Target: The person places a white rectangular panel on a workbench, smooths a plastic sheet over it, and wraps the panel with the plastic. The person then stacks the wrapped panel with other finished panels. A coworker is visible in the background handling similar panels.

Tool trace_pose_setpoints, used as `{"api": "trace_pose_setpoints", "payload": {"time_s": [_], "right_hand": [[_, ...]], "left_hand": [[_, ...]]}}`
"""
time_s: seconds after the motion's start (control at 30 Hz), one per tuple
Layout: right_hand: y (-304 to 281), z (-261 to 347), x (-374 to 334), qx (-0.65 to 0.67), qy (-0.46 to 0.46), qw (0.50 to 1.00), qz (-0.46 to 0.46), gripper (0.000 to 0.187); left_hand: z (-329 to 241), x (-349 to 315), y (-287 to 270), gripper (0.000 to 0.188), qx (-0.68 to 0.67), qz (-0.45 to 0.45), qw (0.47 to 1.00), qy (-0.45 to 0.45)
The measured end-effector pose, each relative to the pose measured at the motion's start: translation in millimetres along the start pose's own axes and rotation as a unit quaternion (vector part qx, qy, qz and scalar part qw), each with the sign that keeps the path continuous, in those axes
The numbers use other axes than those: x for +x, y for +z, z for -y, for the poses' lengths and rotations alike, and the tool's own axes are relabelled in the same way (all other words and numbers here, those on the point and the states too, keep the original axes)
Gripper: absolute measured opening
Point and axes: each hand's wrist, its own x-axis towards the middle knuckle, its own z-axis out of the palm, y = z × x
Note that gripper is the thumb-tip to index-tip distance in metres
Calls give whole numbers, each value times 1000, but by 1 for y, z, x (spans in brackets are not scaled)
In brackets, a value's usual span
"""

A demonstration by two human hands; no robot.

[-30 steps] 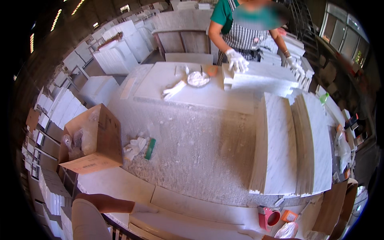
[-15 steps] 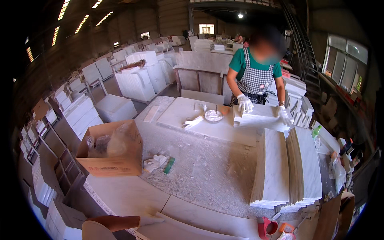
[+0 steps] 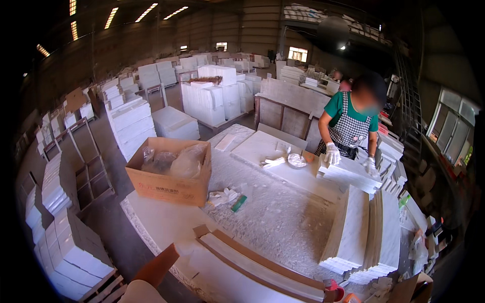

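Note:
My left forearm [image 3: 157,267] comes in from the lower left, with a pale sleeve below it. A white glove seems to begin at my left wrist, but the hand melts into the pale stone around it, so its fingers cannot be made out. Just right of it lies a long white stone strip [image 3: 252,260] with brown edging along its length, slanting down to the lower edge. Beneath and left of it are flat white slabs [image 3: 151,214]. My right hand is not distinguishable in view.
A cardboard box [image 3: 169,189] with plastic bags stands left on the dusty table, beside crumpled gloves [image 3: 223,196] and a green block [image 3: 239,203]. Slab stacks [image 3: 346,227] stand right. Across the table, a person [image 3: 351,121] rests gloved hands on slabs. A red tape dispenser [image 3: 333,290] lies near.
The view has swung left, so the scene sits further right. My left forearm points more steeply upward, and the strip's brown edging now shows. The co-worker's hands stay at the slabs.

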Motion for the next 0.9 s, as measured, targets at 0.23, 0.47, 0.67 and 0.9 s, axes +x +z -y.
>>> {"api": "trace_pose_setpoints", "payload": {"time_s": [0.23, 0.47, 0.67, 0.9], "right_hand": [[17, 1, -9, 15, 12, 1000, -12, 38], [15, -37, -54, 68, 37, 997, -11, 38], [15, -63, -99, 142, 43, 989, 10, 37], [48, -32, -107, 233, 39, 970, -48, 29]], "left_hand": [[29, -34, -20, 57, 4, 33, 991, -130], [23, -44, -19, 60, 31, 64, 982, -175], [-21, -65, -16, 63, 112, 37, 985, -124], [-35, -50, -18, 35, 217, 65, 972, 59]]}}
